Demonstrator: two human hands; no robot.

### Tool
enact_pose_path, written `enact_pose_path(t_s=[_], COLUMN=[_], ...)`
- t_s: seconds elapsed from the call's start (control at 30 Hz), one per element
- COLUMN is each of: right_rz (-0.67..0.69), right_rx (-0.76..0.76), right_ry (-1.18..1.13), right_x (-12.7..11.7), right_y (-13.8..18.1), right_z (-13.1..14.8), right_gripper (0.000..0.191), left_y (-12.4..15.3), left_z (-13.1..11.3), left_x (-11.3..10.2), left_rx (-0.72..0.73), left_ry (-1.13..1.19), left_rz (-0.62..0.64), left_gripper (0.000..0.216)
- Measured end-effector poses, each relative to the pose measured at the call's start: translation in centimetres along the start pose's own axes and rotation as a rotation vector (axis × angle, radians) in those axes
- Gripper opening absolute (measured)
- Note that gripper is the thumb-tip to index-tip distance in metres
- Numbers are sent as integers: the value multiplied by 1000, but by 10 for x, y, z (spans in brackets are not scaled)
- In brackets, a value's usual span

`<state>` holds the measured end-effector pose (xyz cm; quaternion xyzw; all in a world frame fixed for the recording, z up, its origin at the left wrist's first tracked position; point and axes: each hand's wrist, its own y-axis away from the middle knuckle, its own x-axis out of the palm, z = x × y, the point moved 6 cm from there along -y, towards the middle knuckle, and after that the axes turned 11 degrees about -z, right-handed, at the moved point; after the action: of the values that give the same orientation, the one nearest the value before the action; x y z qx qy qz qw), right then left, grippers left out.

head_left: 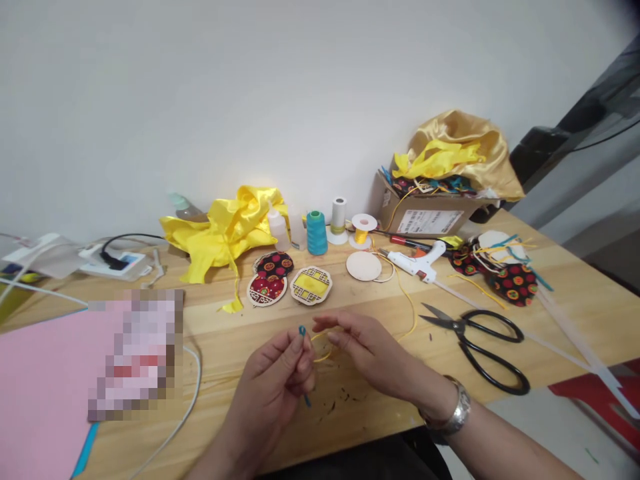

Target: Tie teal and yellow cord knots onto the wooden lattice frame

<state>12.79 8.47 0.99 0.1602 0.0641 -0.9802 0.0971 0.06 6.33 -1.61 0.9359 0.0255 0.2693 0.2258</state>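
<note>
My left hand (280, 370) is closed in a pinch on a thin blue cord (302, 330). A small loop of it stands above the thumb and a short end hangs below the fingers. My right hand (367, 350) is just to the right, fingers stretched toward the left hand and slightly apart, with nothing visible gripped. A yellow cord (413, 319) runs from the yellow spool (363, 230) behind the right hand to the left fingers; whether the left hand holds it is hidden. Beyond the hands lie a fretwork wooden piece with yellow fabric (311, 285) and a patterned fabric piece (270, 277).
Black-handled scissors (457, 327) lie open on the right, near a white glue gun (417, 261). A blue thread cone (317, 233), yellow satin (225, 230) and a cardboard box (425, 217) stand along the wall. Pink sheets (50, 373) cover the left.
</note>
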Motion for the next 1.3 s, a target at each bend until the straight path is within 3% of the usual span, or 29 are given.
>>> enact_pose_path(t_s=[0.17,0.27,0.43,0.57,0.87,1.03,1.3], right_rz=[1,1,118,133,-101,-224,-343], right_rx=[190,236,445,453,474,490,458], right_ry=[-162,-168,-285,-307,-541,-751,-603], right_x=[2,1,8,5,-8,0,17], right_y=[3,6,16,18,13,14,15], right_z=[-14,-16,-22,-18,-27,-30,-32], right_gripper=[15,18,18,22,25,26,25], left_y=[1,0,-2,-3,-4,-6,-9], left_z=[3,3,5,7,0,7,13], left_x=[9,11,11,10,0,-3,2], left_rx=[-5,8,42,53,190,132,107], left_ry=[-31,-72,-112,-131,-184,-139,-113], left_rz=[2,-11,-20,-37,-211,-289,-306], left_gripper=[17,17,16,16,18,19,20])
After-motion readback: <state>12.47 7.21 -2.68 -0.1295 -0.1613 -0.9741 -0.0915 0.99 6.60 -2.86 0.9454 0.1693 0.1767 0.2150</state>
